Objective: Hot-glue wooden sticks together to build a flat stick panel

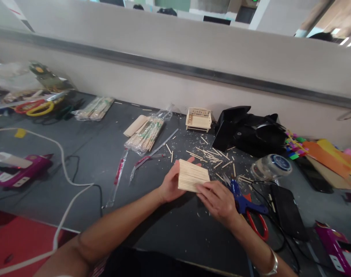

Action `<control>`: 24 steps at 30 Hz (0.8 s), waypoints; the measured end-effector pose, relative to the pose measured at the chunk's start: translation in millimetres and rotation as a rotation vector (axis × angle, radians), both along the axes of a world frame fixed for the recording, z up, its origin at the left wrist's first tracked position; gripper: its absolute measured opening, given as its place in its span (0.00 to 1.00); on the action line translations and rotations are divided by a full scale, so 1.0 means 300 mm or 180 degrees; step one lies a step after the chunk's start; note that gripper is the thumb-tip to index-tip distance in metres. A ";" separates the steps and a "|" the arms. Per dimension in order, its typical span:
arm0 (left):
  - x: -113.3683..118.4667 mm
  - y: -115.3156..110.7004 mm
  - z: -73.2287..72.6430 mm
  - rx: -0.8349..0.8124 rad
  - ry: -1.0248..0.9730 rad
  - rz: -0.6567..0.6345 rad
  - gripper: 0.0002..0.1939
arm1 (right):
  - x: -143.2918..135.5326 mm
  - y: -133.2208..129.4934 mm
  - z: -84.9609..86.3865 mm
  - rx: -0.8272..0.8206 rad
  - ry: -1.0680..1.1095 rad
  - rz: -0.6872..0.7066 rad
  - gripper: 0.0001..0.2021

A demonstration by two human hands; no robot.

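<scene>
Left hand [171,184]: clamped on the left edge of the stick panel [192,176], some fingers behind it. Right hand [218,198]: closed on the near right corner. Panel location: between both hands, above the near middle of the desk [85,150]. Far desk edge: bounded by a pale partition [152,42]. Near edge: below the forearms. Widest room for moving: left of the left hand, as far as the white cable [63,165]. Obstructions on the right: blue glue gun [242,202] just beside the right hand, red-handled tool [252,224] nearer, black phone [289,211] farther right. Obstructions on the far side: loose sticks [210,154] near the panel, then small stick-built model [198,121] and black bag [250,134]. Far left: bagged sticks [148,132].
</scene>
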State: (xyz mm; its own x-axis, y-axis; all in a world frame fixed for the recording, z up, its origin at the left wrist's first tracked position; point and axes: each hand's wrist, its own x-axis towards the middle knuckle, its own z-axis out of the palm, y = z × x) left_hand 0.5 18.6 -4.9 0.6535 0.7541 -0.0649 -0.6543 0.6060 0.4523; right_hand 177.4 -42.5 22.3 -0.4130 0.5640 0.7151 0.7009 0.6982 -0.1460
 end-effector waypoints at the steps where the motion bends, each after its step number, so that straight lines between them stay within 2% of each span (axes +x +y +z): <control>1: -0.002 0.002 0.006 -0.0076 -0.0028 -0.0090 0.32 | 0.002 0.001 -0.001 0.0069 -0.0081 -0.0003 0.13; 3: -0.004 0.008 0.015 -0.0115 -0.0089 -0.0350 0.28 | 0.008 0.003 0.002 0.0181 -0.0233 -0.0028 0.13; 6: -0.005 0.018 0.018 -0.0074 -0.0254 -0.0687 0.27 | 0.021 0.012 0.011 0.0277 -0.0460 -0.0210 0.09; 11: -0.007 0.031 0.013 -0.0054 -0.0469 -0.0557 0.33 | 0.051 0.033 0.019 0.0224 -0.0305 -0.0618 0.04; 15: -0.013 0.033 0.004 -0.0062 -0.0522 -0.0635 0.29 | 0.062 0.040 0.026 -0.0121 0.0160 -0.0490 0.04; 19: -0.016 0.020 0.004 -0.0076 -0.0632 -0.1145 0.31 | 0.044 0.043 0.061 -0.0276 0.0270 -0.0509 0.06; 24: -0.008 -0.005 0.002 -0.0028 -0.0569 -0.1503 0.42 | 0.002 0.066 0.113 -0.0469 -0.0285 -0.0136 0.10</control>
State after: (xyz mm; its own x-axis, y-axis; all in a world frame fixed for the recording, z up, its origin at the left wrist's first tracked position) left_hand -2.0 17.2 -4.4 0.9247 0.3735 0.0742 -0.3747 0.8578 0.3518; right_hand 178.1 -22.6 56.2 -0.4448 0.6784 0.5847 0.7442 0.6432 -0.1801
